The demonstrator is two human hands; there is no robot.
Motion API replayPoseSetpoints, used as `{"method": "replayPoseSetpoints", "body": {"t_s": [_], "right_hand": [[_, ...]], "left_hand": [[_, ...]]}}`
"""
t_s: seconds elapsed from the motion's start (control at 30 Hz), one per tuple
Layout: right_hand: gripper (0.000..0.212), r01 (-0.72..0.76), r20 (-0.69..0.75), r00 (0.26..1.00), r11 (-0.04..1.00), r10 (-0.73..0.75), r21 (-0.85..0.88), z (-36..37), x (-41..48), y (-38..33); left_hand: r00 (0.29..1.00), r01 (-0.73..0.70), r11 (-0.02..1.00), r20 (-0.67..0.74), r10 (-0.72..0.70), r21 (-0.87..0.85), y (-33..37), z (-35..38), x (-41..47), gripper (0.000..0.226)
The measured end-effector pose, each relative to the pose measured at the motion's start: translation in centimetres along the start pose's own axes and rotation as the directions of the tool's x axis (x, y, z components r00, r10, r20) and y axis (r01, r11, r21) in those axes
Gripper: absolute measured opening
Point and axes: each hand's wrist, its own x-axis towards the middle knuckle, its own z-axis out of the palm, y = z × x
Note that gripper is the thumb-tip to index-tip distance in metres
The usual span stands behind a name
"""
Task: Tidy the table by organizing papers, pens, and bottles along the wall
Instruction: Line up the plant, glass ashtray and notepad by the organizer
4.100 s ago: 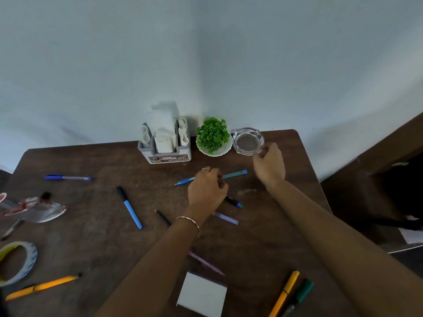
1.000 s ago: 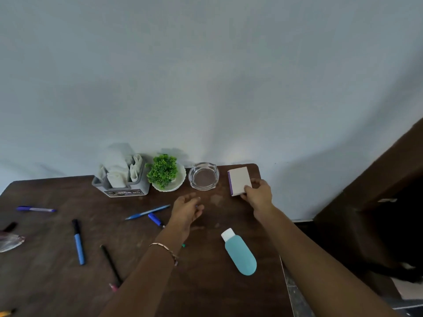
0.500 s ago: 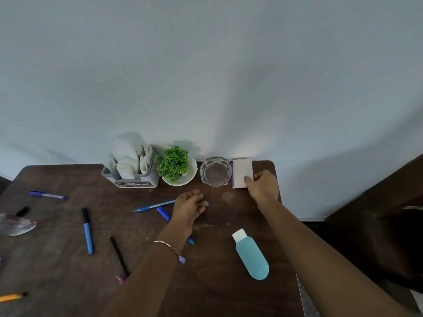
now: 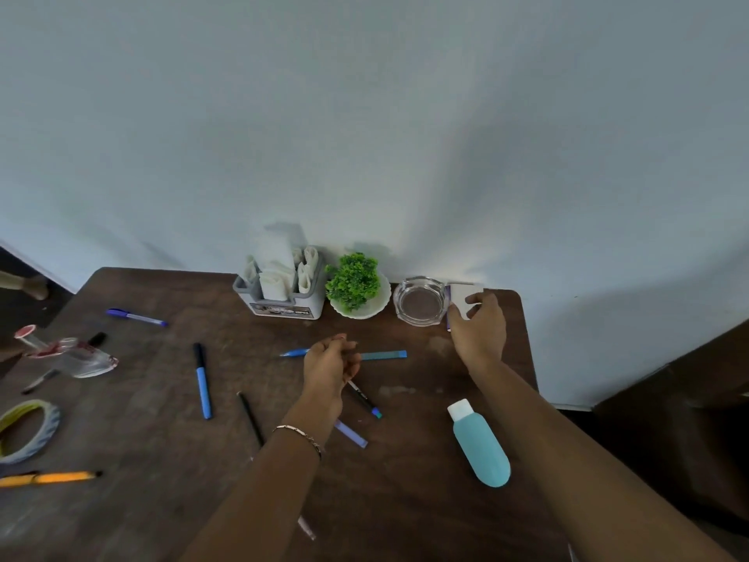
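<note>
The right hand (image 4: 478, 330) pinches the white notepad (image 4: 462, 297) against the wall, just right of the glass ashtray (image 4: 421, 304). The left hand (image 4: 330, 365), loosely curled and holding nothing, hovers over the light-blue pen (image 4: 383, 354), whose long axis runs left-right across the worktop (image 4: 162, 500); the teal bottle (image 4: 480, 450) lies nearer the right hand

Right hand (image 4: 478, 330) rests on white notepad (image 4: 462, 298) beside glass ashtray (image 4: 421, 304), upper right of table (image 4: 142, 500). Left hand (image 4: 330, 365) half-curled, centre frame, over blue pen (image 4: 383, 354).

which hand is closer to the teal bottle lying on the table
Right. The right hand is up by the wall on the notepad, straight beyond the teal bottle. The left hand hovers over the pens, farther off to the bottle's left.
</note>
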Motion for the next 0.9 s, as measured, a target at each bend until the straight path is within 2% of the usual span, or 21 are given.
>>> {"method": "replayPoseSetpoints", "body": {"t_s": [0.1, 0.23, 0.33, 0.5, 0.67, 0.77, 0.9], "right_hand": [[0.019, 0.102, 0.077, 0.992, 0.995, -0.103, 0.018, 2.5, -2.2, -2.4], [0.015, 0.05, 0.214, 0.975, 0.997, -0.06, 0.051, 6.3, -4.6, -4.3], [0.018, -0.083, 0.23, 0.972, 0.984, 0.045, 0.158, 8.9, -5.8, -5.0], [0.019, -0.308, 0.159, 0.95, 0.888, 0.268, 0.341, 11.2, -6.7, -6.5], [0.025, -0.317, 0.064, 0.946, 0.862, 0.318, 0.396, 12.9, -7.2, -6.9], [0.021, -0.303, 0.001, 0.945, 0.877, 0.326, 0.372, 13.7, -7.2, -6.8], [0.028, -0.309, -0.048, 0.937, 0.887, 0.345, 0.342, 14.1, -7.1, -7.2]], "left_hand": [[0.993, -0.021, 0.997, -0.113, 0.013, -0.074, 1.5, -2.6, 1.0, 0.012], [0.98, -0.028, 0.985, -0.198, -0.006, -0.17, 4.4, -5.8, 3.6, 0.003], [0.982, 0.0, 0.98, -0.184, -0.037, -0.201, 6.8, -7.4, 5.8, 0.03], [0.994, 0.015, 0.98, -0.104, -0.036, -0.198, 9.6, -8.6, 9.2, 0.069], [0.997, 0.045, 0.975, -0.049, -0.057, -0.22, 10.2, -8.8, 11.2, 0.067], [0.996, 0.029, 0.972, -0.074, -0.048, -0.234, 9.9, -8.8, 12.2, 0.072], [0.987, -0.05, 0.972, -0.157, 0.013, -0.232, 9.7, -8.2, 12.6, 0.062]]}}
